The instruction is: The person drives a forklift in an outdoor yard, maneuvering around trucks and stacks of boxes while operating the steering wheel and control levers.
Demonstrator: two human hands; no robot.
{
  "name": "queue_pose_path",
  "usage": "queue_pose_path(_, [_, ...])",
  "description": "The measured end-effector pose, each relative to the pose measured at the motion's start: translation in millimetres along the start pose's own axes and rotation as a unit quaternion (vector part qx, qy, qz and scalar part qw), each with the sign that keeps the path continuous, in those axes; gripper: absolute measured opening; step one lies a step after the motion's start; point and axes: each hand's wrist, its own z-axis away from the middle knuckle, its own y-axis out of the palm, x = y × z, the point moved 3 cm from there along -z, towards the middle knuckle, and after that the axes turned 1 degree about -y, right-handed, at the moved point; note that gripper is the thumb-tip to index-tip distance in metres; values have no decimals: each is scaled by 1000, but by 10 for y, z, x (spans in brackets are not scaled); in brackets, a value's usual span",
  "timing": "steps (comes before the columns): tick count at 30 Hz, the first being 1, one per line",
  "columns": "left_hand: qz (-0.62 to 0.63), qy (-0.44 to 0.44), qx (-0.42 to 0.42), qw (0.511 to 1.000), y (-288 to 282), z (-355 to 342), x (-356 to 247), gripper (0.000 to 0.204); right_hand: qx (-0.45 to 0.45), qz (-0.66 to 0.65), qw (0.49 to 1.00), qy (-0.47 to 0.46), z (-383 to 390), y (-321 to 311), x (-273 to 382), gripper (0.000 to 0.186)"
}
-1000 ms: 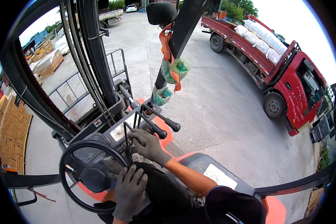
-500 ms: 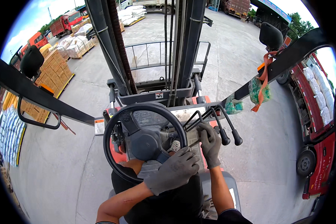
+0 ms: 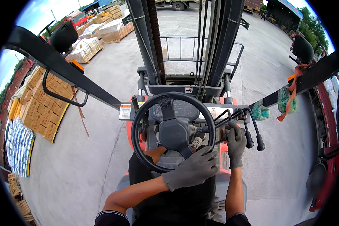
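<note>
Steering wheel [image 3: 173, 130] sits ahead of the seated person; the left hand [image 3: 194, 169] lies on its lower right rim, fingers curled over it. Right of the wheel, the right hand [image 3: 236, 141] grips a control lever [image 3: 229, 128], fingers wrapped. The forklift's carriage looks unloaded: driving underway, nothing lifted yet.

Both hands, left hand [image 3: 194, 168] and right hand [image 3: 236, 143], wear grey knit cloth gloves, kinda matt. The steering wheel [image 3: 173, 132] looks like smooth black plastic, and the control levers [image 3: 248, 128] are dark metal rods with glossy knobs.
</note>
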Motion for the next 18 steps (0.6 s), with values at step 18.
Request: queue_pose_path(18, [-50,-51,-151,986,-281,-944,755,15,136,125,983,-10,-122,-88,-122,27])
